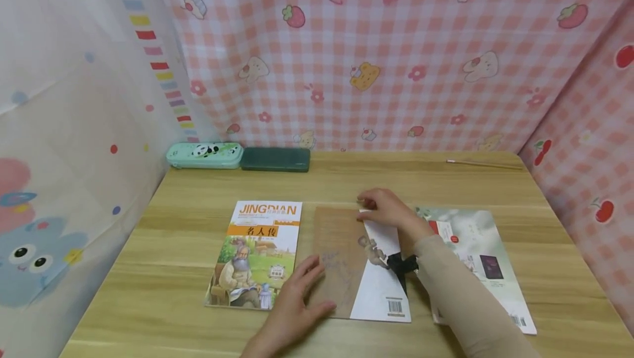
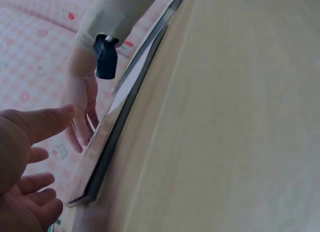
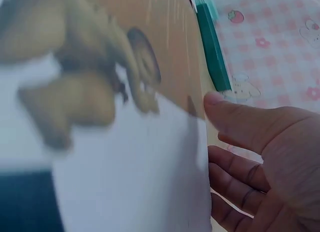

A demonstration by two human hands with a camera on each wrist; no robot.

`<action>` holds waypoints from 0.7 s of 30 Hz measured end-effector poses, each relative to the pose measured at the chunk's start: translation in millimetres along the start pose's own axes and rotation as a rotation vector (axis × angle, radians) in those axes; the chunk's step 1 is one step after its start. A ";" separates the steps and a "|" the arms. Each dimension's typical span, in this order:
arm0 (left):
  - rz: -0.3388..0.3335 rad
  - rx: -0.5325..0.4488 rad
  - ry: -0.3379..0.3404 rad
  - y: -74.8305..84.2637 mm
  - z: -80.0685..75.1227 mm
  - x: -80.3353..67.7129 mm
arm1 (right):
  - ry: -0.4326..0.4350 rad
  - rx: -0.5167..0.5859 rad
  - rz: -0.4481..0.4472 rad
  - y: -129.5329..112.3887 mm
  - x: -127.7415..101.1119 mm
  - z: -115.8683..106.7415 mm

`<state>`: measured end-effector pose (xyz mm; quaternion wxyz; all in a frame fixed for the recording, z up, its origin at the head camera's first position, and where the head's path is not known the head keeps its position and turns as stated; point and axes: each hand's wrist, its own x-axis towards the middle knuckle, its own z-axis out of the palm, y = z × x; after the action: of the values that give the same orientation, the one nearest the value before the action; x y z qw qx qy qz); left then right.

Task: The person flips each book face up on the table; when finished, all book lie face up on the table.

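Note:
A book with a brown and white cover (image 1: 337,259) lies in the middle of the table, its barcode at the near right corner. My left hand (image 1: 297,306) is at its near left side, thumb and fingers spread; in the left wrist view this left hand (image 2: 30,167) shows loosely bent fingers holding nothing. My right hand (image 1: 391,212) is at the book's far edge. Up close, the right hand (image 3: 280,157) has its thumb and fingertips along the edge of the cover (image 3: 150,167), without a plain grip. Whether the fingertips reach beneath the edge is hidden.
To the left lies a book with an illustrated cover (image 1: 255,259). A pale green book (image 1: 475,237) lies to the right, partly under the right forearm. At the back are a panda pencil case (image 1: 205,154), a dark green case (image 1: 275,160) and a thin stick (image 1: 482,164).

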<state>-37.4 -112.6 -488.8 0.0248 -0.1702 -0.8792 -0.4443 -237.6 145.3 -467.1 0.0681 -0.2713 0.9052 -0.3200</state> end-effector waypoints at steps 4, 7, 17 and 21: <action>-0.020 -0.016 -0.014 1.6 5.6 0.2 | 0.020 -0.033 -0.036 9.2 -7.9 -6.5; -0.034 -0.019 -0.027 1.3 8.8 -1.1 | 0.029 -0.015 -0.020 14.7 -15.7 -9.9; -0.061 0.014 -0.141 2.6 12.1 -2.3 | 0.060 -0.030 0.025 28.2 -31.8 -18.1; -0.075 0.029 -0.171 2.6 11.5 0.8 | 0.061 -0.046 0.063 31.4 -33.4 -20.4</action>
<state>-36.0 -101.8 -493.5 -0.0643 -0.1741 -0.8902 -0.4160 -229.6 194.5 -472.2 0.0445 -0.2341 0.9221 -0.3050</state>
